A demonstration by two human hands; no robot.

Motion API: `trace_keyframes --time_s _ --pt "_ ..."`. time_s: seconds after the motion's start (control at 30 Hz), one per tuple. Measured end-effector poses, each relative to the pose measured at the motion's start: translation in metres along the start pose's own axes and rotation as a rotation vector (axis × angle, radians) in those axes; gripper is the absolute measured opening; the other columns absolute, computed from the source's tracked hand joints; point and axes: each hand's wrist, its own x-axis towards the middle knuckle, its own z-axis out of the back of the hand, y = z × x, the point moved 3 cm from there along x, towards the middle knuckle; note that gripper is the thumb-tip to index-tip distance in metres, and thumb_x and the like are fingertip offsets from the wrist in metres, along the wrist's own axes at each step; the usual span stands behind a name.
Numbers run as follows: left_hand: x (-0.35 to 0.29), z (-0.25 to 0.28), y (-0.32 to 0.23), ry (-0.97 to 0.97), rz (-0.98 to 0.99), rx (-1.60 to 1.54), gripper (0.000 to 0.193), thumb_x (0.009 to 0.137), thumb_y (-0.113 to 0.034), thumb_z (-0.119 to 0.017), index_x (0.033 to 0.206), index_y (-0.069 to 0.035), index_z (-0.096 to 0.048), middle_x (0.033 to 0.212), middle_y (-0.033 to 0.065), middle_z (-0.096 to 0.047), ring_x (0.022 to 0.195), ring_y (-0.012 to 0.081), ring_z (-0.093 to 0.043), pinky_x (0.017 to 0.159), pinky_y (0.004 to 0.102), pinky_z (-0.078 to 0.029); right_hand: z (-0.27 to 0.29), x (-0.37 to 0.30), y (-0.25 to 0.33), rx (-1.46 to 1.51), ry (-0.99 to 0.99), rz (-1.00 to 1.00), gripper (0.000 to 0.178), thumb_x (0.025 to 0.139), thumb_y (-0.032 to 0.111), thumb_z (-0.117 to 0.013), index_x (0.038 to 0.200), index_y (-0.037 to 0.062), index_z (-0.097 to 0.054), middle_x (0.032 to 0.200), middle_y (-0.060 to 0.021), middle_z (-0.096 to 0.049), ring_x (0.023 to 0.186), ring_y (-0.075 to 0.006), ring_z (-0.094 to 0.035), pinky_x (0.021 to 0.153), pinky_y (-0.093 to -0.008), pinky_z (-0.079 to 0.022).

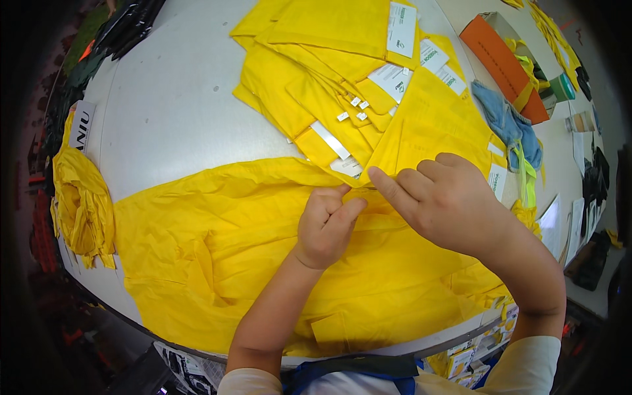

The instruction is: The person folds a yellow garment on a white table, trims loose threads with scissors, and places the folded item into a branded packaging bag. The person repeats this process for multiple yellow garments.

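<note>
A large yellow garment (263, 257) of thin, creased fabric lies spread across the near half of the table, a pocket-like flap at its lower middle. My left hand (324, 227) is closed at the garment's upper edge, thumb and forefinger pinching yellow fabric. Just to its right, my right hand (454, 204) curls its fingers in, with the forefinger reaching to the same edge. Its fingertips press on yellow fabric where the garment meets a stack of flat yellow pieces (421, 125). What lies under the right fingers is partly hidden. White printed labels (401, 29) and small white tags (362, 116) show on the stack.
A bunched yellow garment (82, 197) sits at the table's left edge. At the right are an orange-sided box (503, 69), blue denim cloth (503, 122), a green tape roll (563, 87) and papers (553, 217). Black plastic (131, 26) lies at the far left.
</note>
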Motion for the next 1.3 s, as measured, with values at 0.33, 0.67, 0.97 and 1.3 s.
trace_keyframes --time_s 0.33,0.67,0.97,1.3 --pt "0.007 -0.006 0.0 0.018 0.08 0.047 0.023 0.07 0.012 -0.066 0.087 -0.002 -0.061 0.081 0.0067 -0.05 0.075 0.018 -0.052 0.072 0.0298 -0.052 -0.034 0.017 -0.029 0.731 -0.075 -0.418 0.021 0.073 0.014 -0.065 0.091 0.004 -0.06 0.077 -0.0121 -0.063 0.069 -0.0288 -0.063 0.062 -0.037 -0.049" --pt "-0.003 -0.024 0.006 -0.128 1.441 -1.002 0.012 0.087 -0.011 -0.062 0.085 0.0 -0.057 0.074 0.0041 -0.058 0.054 0.0059 -0.046 0.04 0.0187 -0.033 -0.041 0.025 -0.027 1.027 0.152 -0.656 0.024 0.075 0.011 -0.065 0.095 -0.0009 -0.061 0.081 -0.0146 -0.065 0.074 -0.0244 -0.064 0.067 -0.0302 -0.049" --pt "-0.002 -0.028 0.005 -0.255 1.441 -1.103 0.011 0.087 -0.009 -0.063 0.086 0.0 -0.056 0.077 0.0081 -0.061 0.061 0.0113 -0.056 0.043 0.0199 -0.04 -0.048 0.021 -0.026 1.063 0.035 -0.701 0.022 0.077 0.01 -0.065 0.093 -0.002 -0.059 0.077 -0.0114 -0.063 0.068 -0.0159 -0.058 0.065 -0.0278 -0.047" --pt "-0.001 -0.033 0.003 -0.305 1.411 -1.094 0.01 0.087 -0.009 -0.061 0.091 -0.001 -0.057 0.08 0.0077 -0.062 0.071 0.0149 -0.062 0.055 0.0214 -0.049 -0.059 0.015 -0.03 1.133 -0.052 -0.803 0.019 0.077 0.01 -0.065 0.09 -0.002 -0.057 0.071 -0.004 -0.054 0.064 -0.0091 -0.047 0.06 -0.0247 -0.042"
